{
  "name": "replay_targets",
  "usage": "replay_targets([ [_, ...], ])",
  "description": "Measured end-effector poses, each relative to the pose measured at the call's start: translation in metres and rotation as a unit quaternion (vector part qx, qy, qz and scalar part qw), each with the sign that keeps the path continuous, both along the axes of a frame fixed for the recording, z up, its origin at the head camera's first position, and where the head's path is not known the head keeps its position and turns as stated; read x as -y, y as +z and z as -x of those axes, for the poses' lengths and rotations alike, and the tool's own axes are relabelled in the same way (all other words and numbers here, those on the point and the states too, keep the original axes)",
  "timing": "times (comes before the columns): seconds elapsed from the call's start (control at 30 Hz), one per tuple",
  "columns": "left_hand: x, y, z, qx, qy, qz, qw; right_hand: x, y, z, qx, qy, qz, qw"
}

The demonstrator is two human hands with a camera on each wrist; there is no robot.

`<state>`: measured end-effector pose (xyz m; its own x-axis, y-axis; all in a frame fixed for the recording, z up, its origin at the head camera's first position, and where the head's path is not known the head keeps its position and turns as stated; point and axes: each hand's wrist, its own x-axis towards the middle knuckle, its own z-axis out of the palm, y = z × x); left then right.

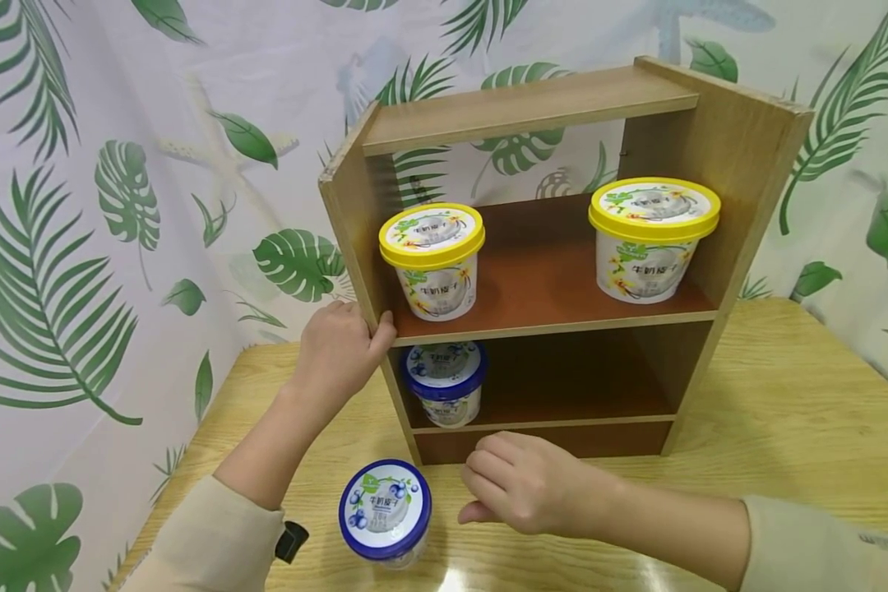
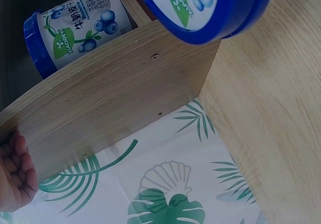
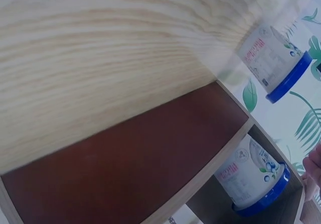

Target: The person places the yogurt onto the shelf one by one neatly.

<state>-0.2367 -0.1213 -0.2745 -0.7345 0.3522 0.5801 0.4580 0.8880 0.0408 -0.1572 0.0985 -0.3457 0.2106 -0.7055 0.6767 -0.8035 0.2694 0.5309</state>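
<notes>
My left hand (image 1: 344,349) holds the left side panel of a small wooden shelf unit (image 1: 525,100), thumb hooked over the front edge. In the left wrist view its curled fingers (image 2: 22,171) lie along the panel's outer face. My right hand (image 1: 527,485) hovers before the base, fingers loosely curled, with nothing seen in it. Left of it, a blue-lidded tub with blueberry prints (image 1: 385,506) stands upright on the table. A matching blue-lidded tub (image 1: 447,386) sits at the left of the lower shelf. Yellow-lidded tubs stand on the upper shelf, one left (image 1: 437,263), one right (image 1: 651,238).
The wood-grain table (image 1: 784,411) extends to both sides of the unit. A white cloth (image 1: 215,205) with green leaf prints hangs behind and at the left. A black band (image 1: 291,541) shows at the left cuff.
</notes>
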Motion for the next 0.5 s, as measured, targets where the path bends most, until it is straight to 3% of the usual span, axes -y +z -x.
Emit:
replay_targets([
  [0.27, 0.0005, -0.0012, 0.0006, -0.003, 0.0, 0.001, 1.0, 0.0042, -0.0035, -0.0043, -0.016, 0.021, -0.007, 1.0],
  [0.5, 0.0003, -0.0007, 0.0001, -0.005, 0.004, 0.007, 1.0, 0.0072, -0.0095, -0.0055, -0.005, 0.047, -0.016, 0.999],
])
